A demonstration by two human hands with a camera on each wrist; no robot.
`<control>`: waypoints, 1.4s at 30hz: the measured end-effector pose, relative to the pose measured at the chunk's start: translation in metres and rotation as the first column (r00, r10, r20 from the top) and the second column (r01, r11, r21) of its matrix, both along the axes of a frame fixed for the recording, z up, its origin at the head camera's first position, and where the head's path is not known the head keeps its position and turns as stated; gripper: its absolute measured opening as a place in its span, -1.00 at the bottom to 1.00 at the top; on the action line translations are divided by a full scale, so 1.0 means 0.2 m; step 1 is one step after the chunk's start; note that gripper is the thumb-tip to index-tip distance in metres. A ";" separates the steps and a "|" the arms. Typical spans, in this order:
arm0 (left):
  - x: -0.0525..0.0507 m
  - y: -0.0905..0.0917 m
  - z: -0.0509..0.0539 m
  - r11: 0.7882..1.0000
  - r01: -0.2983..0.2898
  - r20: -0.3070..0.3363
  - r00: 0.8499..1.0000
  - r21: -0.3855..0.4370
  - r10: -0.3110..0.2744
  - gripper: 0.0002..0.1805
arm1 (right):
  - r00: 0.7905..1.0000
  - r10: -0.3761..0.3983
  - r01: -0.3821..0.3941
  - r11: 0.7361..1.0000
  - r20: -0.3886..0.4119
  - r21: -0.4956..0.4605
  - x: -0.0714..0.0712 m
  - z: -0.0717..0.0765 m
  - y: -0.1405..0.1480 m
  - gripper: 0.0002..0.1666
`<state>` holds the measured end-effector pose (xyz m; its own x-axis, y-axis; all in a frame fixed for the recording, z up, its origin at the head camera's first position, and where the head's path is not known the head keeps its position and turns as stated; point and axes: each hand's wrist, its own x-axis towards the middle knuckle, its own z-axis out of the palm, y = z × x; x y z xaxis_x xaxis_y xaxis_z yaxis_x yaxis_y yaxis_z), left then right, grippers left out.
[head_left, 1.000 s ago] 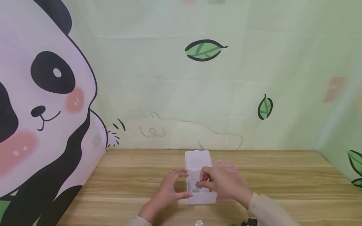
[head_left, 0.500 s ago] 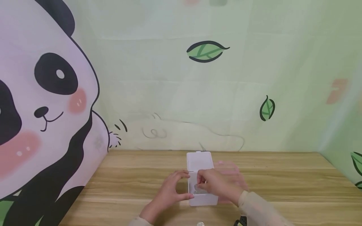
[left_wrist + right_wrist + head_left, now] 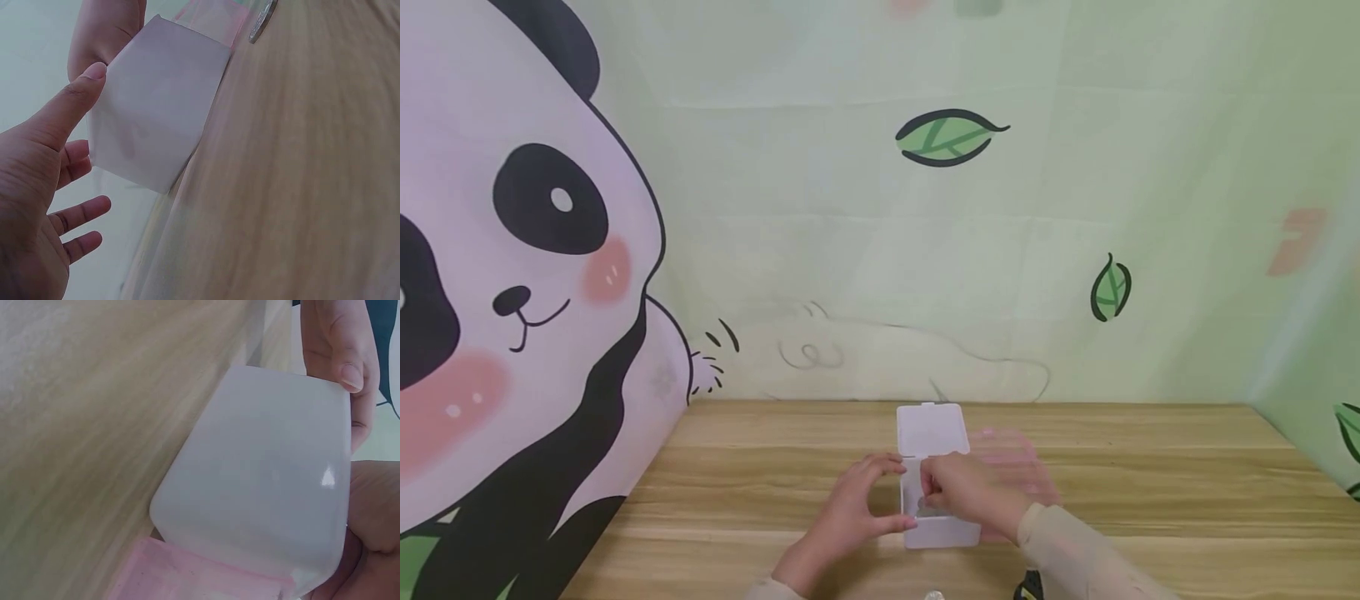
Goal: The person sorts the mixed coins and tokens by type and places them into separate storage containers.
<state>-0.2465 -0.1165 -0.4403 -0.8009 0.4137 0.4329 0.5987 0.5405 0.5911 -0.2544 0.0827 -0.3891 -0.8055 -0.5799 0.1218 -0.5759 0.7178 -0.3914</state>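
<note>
A white plastic box [image 3: 942, 533] stands on the table with its hinged lid [image 3: 932, 429] tipped back. My left hand [image 3: 857, 504] grips the box's left side, thumb at the front corner and fingers at the back; the left wrist view shows the thumb [image 3: 75, 103] on the rim. Curled, my right hand [image 3: 962, 483] reaches down into the box. A silvery coin [image 3: 921, 503] shows at its fingertips, mostly hidden by the hand. In the right wrist view the box wall [image 3: 262, 462] blocks those fingertips.
A pink translucent container [image 3: 1015, 467] touches the box's right side. Another coin [image 3: 934, 596] lies near the front table edge, also a coin [image 3: 262, 22] in the left wrist view. A dark object [image 3: 1028, 586] sits by the right sleeve. Behind is a printed wall cloth [image 3: 850, 208].
My right hand has moved slightly left and lower into the box, and the coin at its fingertips has become more hidden. My left hand keeps its place on the box. The view shifts slightly.
</note>
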 end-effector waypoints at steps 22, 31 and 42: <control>0.00 0.00 0.01 1.000 0.003 0.018 1.000 0.000 -0.003 -0.37 | 0.994 -0.057 0.071 0.984 -0.095 0.161 -0.01 -0.02 -0.03 -0.77; 0.01 0.00 0.00 1.000 -0.002 0.023 1.000 0.004 0.002 -0.38 | 0.993 -0.058 0.075 0.984 -0.106 0.161 -0.01 -0.02 -0.03 -0.78; 0.00 0.00 0.00 1.000 0.006 0.023 1.000 0.022 -0.006 -0.37 | 0.993 -0.055 0.068 0.989 -0.101 0.133 -0.01 0.00 0.00 -0.81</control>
